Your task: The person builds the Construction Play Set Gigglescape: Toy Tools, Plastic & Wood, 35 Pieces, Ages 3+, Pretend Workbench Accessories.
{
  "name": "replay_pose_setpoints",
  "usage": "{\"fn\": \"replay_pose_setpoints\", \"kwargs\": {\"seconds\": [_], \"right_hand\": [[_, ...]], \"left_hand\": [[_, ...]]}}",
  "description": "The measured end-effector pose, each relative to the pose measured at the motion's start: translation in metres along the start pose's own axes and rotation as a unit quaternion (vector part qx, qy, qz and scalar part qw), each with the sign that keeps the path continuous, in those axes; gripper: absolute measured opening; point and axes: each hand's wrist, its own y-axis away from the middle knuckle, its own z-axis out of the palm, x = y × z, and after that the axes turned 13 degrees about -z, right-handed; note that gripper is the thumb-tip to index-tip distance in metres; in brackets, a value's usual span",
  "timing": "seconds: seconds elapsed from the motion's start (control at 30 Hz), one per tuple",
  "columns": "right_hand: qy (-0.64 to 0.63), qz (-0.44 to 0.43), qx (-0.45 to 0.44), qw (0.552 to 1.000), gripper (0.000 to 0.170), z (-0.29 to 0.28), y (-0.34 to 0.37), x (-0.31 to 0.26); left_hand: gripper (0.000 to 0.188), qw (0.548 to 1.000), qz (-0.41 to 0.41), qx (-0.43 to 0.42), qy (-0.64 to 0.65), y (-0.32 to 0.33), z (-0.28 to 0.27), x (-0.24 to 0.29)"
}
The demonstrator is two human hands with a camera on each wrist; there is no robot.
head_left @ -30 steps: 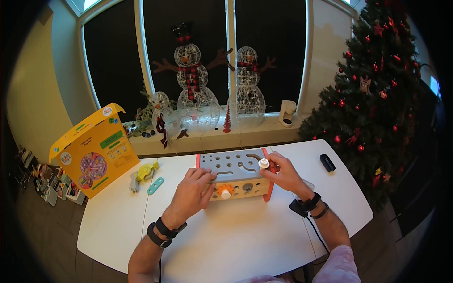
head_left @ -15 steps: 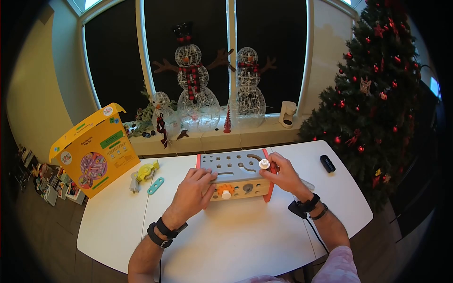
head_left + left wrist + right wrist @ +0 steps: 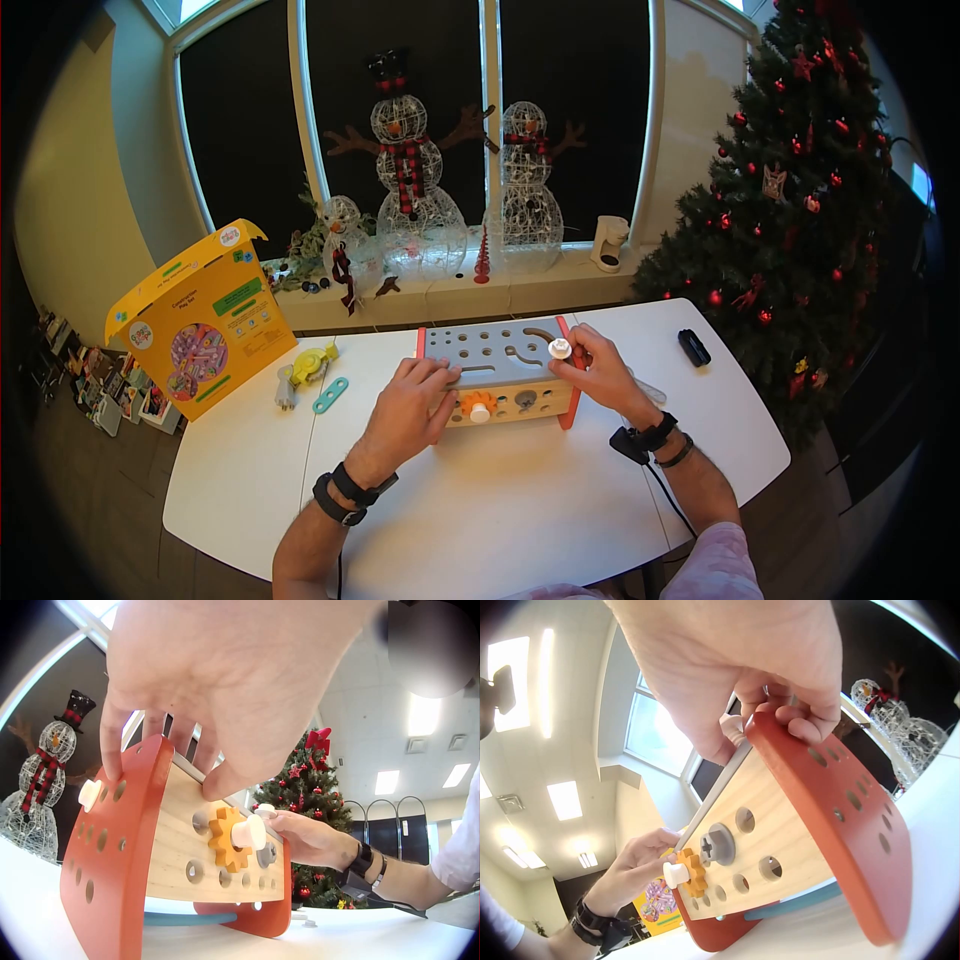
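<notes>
A toy workbench (image 3: 480,343) with a grey holed top, light wooden front and red end panels stands on the table before me. My left hand (image 3: 403,405) holds its left end, fingers over the top edge and thumb down at the front. At the top right corner my right hand (image 3: 603,378) pinches a white screw (image 3: 559,348) with a cross-shaped slot; other fingers touch the red end panel (image 3: 855,802). On the wooden front sits an orange gear (image 3: 222,841) with a white peg (image 3: 252,833) through it. Beside it is a grey bolt (image 3: 718,846).
Left of the workbench lie a yellow toy tool (image 3: 313,360) and a teal slotted strip (image 3: 330,396), with a yellow box (image 3: 240,310) behind them. A black case (image 3: 693,347) lies at the right. Beyond the table are wire snowmen (image 3: 420,235) and a Christmas tree (image 3: 790,220).
</notes>
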Motion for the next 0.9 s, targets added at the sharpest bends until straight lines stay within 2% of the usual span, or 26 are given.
{"fn": "replay_pose_setpoints", "kwargs": {"seconds": [0.9], "right_hand": [[0.017,-0.021,0.000,1.000,0.033,0.0021,0.0035,-0.0078]], "left_hand": [[0.032,1.000,0.002,0.005,-0.007,0.0007,0.0014,0.0001]]}}
